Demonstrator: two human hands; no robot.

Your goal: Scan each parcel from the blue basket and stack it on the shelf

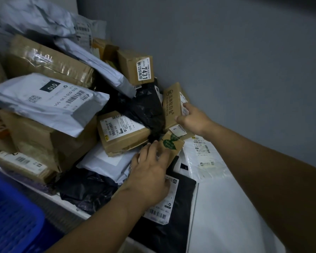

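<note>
A heap of parcels covers the white shelf (226, 207). My right hand (193, 119) grips a tall brown carton (171, 108) with printed characters, standing against the grey wall. My left hand (150, 170) holds a small brown box with a green leaf print (171, 143), just below that carton. A corner of the blue basket (9, 216) shows at the lower left. No scanner is in view.
Brown boxes (49, 61), grey mailer bags (49, 105) and black bags (146, 105) are stacked to the left. A labelled carton (122, 132) lies beside my left hand. A black flat parcel (171, 216) and a white one (204, 157) lie on the shelf in front.
</note>
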